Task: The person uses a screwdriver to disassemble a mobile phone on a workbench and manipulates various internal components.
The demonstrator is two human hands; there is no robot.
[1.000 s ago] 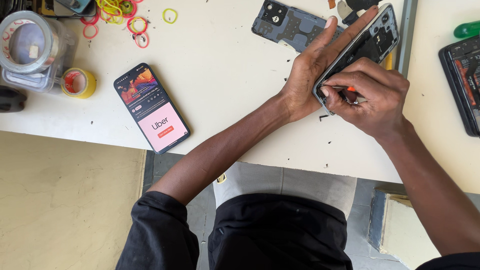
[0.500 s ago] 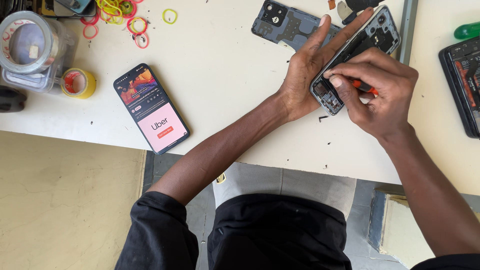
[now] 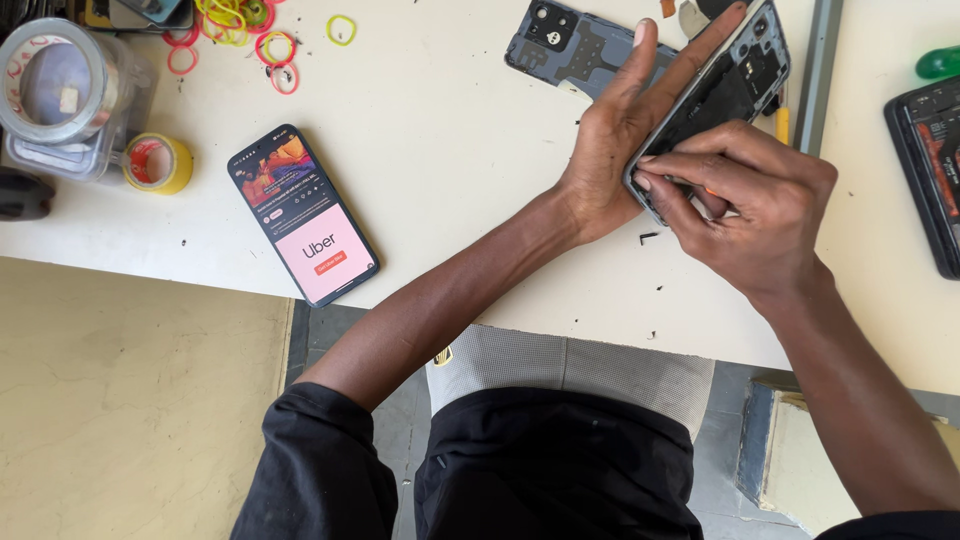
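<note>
At the far right of the white table (image 3: 450, 150), an opened phone (image 3: 725, 85) with its back removed is propped on edge between two hands. It is braced along its left side by the left hand (image 3: 615, 150), whose fingers are stretched flat and together against the frame. Its lower end is covered by the right hand (image 3: 745, 205), which is curled shut around a small orange-handled tool (only a sliver of orange is seen between the fingers). Half a second earlier the tool's tip was visible above the phone's lower edge; now the right hand has been drawn lower and closed further over that corner, so the work appears to have been shifted to the bottom of the frame. The phone's long axis is run diagonally, its camera end pointed up and to the right, away from the person. The detached back cover (image 3: 575, 45) is left just beyond the left fingertips, and a lit phone (image 3: 302, 215) lies well apart to the left.
</note>
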